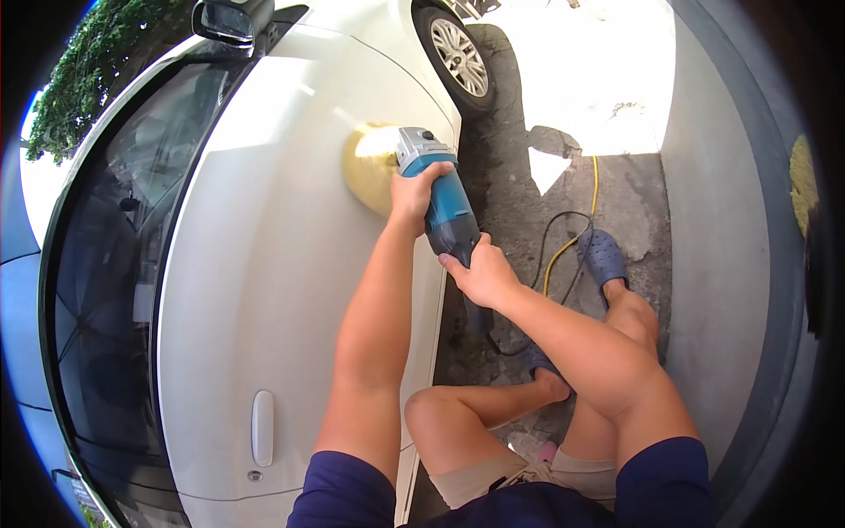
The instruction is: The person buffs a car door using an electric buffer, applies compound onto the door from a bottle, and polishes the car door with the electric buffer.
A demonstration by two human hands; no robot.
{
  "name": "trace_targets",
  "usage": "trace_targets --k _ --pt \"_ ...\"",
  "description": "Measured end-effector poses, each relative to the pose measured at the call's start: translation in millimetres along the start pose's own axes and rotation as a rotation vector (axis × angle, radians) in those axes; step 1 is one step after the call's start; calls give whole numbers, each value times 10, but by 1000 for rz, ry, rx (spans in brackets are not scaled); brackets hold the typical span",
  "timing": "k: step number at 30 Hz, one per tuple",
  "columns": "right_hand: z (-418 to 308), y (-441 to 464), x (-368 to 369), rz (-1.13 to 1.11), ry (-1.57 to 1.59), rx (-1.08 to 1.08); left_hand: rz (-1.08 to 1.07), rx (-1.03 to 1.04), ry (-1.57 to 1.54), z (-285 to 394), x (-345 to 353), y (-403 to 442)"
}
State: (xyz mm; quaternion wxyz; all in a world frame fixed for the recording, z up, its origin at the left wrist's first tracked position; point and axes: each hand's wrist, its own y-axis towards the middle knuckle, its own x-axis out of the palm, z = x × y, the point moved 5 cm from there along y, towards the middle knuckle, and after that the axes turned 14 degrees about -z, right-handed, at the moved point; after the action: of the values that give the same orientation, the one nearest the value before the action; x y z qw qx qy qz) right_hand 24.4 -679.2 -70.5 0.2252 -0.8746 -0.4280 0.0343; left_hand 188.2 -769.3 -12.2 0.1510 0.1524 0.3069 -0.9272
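Note:
A blue and dark grey car polisher [451, 198] with a silver head lies across the front part of a white car door [290, 264]. Its round yellowish polishing pad [365, 167] rests against the door panel. Around the polisher's body, just behind the silver head, my left hand [412, 198] is closed, thumb on top. My right hand [484, 271] grips the dark rear handle, partly hiding it. A dark power cord runs down from the handle end.
A yellow extension cord [596, 189] and loops of dark cable lie on the concrete floor [528, 167] by my blue clog [603, 255]. A grey wall [717, 220] stands close on the right. The door handle [262, 429], side mirror [224, 22] and front wheel [458, 57] surround the panel.

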Motion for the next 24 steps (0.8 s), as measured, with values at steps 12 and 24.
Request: trace_targets --k 12,24 --pt "119 -132 -4 23 -17 32 -43 5 -81 -212 131 -61" --pt "-550 -518 254 -84 45 -264 39 147 0 566 -390 -892"
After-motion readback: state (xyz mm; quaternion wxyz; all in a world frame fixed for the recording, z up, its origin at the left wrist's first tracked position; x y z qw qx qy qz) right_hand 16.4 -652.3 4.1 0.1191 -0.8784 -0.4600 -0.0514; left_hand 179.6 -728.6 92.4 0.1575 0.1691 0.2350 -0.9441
